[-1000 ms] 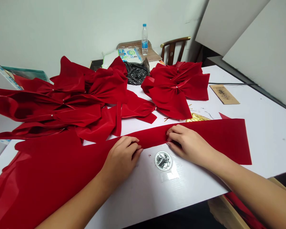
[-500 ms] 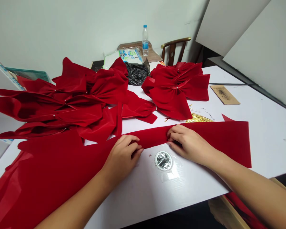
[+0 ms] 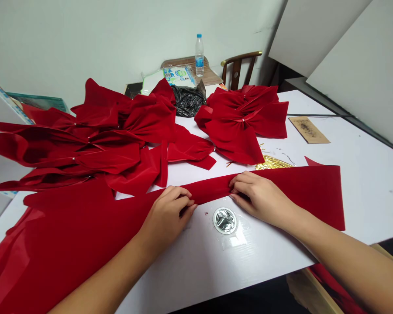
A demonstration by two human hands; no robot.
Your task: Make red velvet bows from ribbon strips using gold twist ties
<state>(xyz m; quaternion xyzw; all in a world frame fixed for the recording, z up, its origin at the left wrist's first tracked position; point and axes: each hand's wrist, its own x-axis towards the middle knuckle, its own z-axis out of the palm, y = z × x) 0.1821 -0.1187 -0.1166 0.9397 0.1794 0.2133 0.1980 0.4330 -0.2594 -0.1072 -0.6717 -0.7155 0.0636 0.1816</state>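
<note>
A wide red velvet strip [image 3: 301,194] runs across the table's front, from the lower left to a cut end at the right. My left hand [image 3: 167,216] and my right hand [image 3: 258,198] both grip it, pinching a narrowed, gathered stretch between them. Beyond them lie finished red velvet bows, with a large heap [image 3: 85,141] at the left and a group [image 3: 239,124] at the centre back. Neither hand touches a bow. A round silver foil disc [image 3: 224,220] sits just below the strip, between my hands.
The white table [image 3: 363,196] holds gold twist ties [image 3: 271,162] and a brown card [image 3: 308,130]. Behind it are a black plastic bag [image 3: 188,99], a water bottle [image 3: 199,56] and a wooden chair [image 3: 237,69]. White boards lean at the right.
The cut right end of the velvet strip has swung slightly, its far corner shifting right. My hands keep their grip in nearly the same place.
</note>
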